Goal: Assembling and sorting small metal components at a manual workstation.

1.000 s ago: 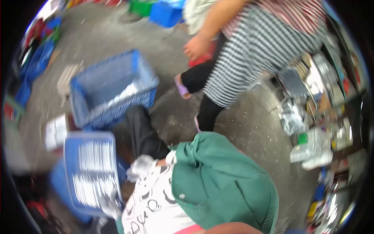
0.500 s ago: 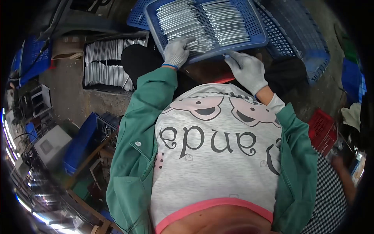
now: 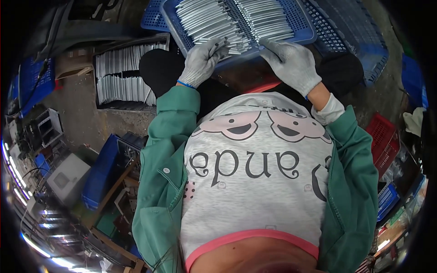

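A blue perforated plastic crate [image 3: 218,65] lies before me, holding two rows of thin silvery metal rods [image 3: 207,20]. My left hand [image 3: 200,63], in a whitish knitted glove with a blue cuff edge, is at the crate's near left corner. Its fingers are curled in at the near ends of the left row; what they pinch, if anything, is too small to make out. My right hand [image 3: 293,66], gloved alike, is over the near rim below the right row. Its thumb and forefinger point left with a gap between them, and no object shows there.
On the left, a dark box [image 3: 125,107] holds two more rows of silvery rods. Blue crates [image 3: 364,50] stand at the right, beyond my knee. A red basket [image 3: 382,141] is farther right. A blue bin [image 3: 98,177] and a white box [image 3: 66,177] lie at lower left.
Both hands appear slightly larger. The left has drawn back a little toward me; the right has moved up and its thumb and forefinger have parted. The person at lower right is mostly out of view.
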`<action>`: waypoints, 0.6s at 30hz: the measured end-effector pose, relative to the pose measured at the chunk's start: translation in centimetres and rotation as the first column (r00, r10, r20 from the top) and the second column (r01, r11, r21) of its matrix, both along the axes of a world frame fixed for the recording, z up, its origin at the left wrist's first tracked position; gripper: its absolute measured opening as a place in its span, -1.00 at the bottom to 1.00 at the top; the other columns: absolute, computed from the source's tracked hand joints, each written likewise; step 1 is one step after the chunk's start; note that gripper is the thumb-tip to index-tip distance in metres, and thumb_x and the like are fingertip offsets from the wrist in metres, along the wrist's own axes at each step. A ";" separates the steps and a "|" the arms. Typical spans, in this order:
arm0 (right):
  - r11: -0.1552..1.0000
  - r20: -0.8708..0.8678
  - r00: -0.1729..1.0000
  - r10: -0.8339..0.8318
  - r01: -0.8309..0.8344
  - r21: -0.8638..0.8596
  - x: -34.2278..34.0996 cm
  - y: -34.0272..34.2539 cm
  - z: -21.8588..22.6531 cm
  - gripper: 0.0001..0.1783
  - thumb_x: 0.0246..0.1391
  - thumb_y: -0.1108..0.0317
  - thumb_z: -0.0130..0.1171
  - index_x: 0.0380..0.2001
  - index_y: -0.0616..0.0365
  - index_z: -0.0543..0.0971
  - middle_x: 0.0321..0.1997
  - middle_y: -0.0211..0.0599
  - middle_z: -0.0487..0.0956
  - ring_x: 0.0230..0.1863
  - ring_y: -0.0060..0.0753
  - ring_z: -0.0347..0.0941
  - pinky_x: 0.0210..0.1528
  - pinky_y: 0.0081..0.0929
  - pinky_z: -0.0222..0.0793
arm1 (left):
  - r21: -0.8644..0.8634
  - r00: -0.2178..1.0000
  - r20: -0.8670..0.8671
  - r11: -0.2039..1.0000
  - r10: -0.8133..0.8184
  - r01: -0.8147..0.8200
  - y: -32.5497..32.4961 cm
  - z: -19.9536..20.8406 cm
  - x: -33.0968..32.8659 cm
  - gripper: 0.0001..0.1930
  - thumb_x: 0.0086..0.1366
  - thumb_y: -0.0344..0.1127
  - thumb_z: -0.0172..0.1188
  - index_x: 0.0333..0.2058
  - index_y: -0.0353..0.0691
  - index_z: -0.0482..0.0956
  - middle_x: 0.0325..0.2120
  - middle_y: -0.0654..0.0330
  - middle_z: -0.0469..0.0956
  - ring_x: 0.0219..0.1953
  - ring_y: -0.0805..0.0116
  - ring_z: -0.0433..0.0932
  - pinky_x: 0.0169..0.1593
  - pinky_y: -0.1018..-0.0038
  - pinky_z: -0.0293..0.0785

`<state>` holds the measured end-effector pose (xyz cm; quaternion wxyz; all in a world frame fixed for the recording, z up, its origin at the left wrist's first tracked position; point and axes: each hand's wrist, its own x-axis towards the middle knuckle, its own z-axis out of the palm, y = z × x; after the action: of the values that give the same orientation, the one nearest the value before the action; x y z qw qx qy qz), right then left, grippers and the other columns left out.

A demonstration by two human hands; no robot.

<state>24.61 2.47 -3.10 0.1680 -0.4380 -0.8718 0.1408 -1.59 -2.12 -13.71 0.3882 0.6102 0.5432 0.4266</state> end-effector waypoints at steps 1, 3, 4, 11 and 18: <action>1.000 -0.011 1.000 0.017 -0.017 0.017 -0.1 0.1 0.1 -0.72 0.11 0.16 0.29 -0.17 0.03 0.73 -0.47 -0.36 0.70 -0.57 -0.32 0.54 -0.52 -0.48 0.41 | -0.001 0.999 -0.052 1.000 -0.005 0.005 -0.1 0.4 -0.1 -0.63 0.17 -0.56 0.15 -0.01 -0.26 0.60 -0.36 0.16 0.69 -0.39 0.32 0.63 -0.30 0.51 0.52; 0.998 -0.035 0.998 0.049 -0.047 0.051 -0.1 0.0 0.5 -0.73 0.09 0.19 0.30 -0.17 0.02 0.74 -0.49 -0.37 0.69 -0.59 -0.35 0.52 -0.54 -0.49 0.40 | -0.001 0.988 -0.155 1.000 -0.020 0.020 -0.1 2.2 0.0 -0.71 0.17 -0.44 0.26 -0.09 -0.19 0.65 -0.38 0.17 0.70 -0.42 0.17 0.62 -0.30 0.40 0.52; 0.996 -0.046 0.997 0.064 -0.061 0.068 -0.1 0.0 0.7 -0.74 0.09 0.20 0.31 -0.17 0.01 0.74 -0.50 -0.38 0.68 -0.60 -0.37 0.51 -0.54 -0.49 0.39 | -0.002 0.978 -0.206 1.000 -0.028 0.028 0.0 2.7 0.1 -0.75 0.17 -0.39 0.31 -0.14 -0.16 0.67 -0.39 0.18 0.71 -0.43 0.09 0.62 -0.30 0.34 0.52; 0.990 0.010 0.991 0.132 -0.132 0.053 0.0 0.2 -0.3 -0.74 0.11 0.19 0.28 -0.17 0.00 0.74 -0.47 -0.42 0.69 -0.58 -0.40 0.51 -0.52 -0.51 0.38 | 0.111 0.958 -0.282 0.990 -0.049 0.083 0.0 2.6 0.4 -0.73 0.12 -0.45 0.28 -0.15 -0.19 0.68 -0.37 0.20 0.71 -0.41 0.14 0.62 -0.22 0.38 0.52; 0.994 0.193 0.975 0.112 -0.112 -0.011 0.3 0.6 -0.7 -0.72 0.18 0.12 0.21 -0.17 -0.02 0.73 -0.44 -0.45 0.70 -0.55 -0.41 0.53 -0.49 -0.56 0.39 | 0.234 0.924 -0.380 0.962 -0.041 0.138 -0.2 3.1 1.8 -0.62 -0.02 -0.58 0.22 -0.17 -0.17 0.72 -0.32 0.21 0.70 -0.30 0.22 0.64 -0.07 0.39 0.50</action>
<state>24.91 3.10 -3.82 0.0746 -0.3999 -0.9073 0.1069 0.20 -2.33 -10.57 0.2155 0.7492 0.5185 0.3514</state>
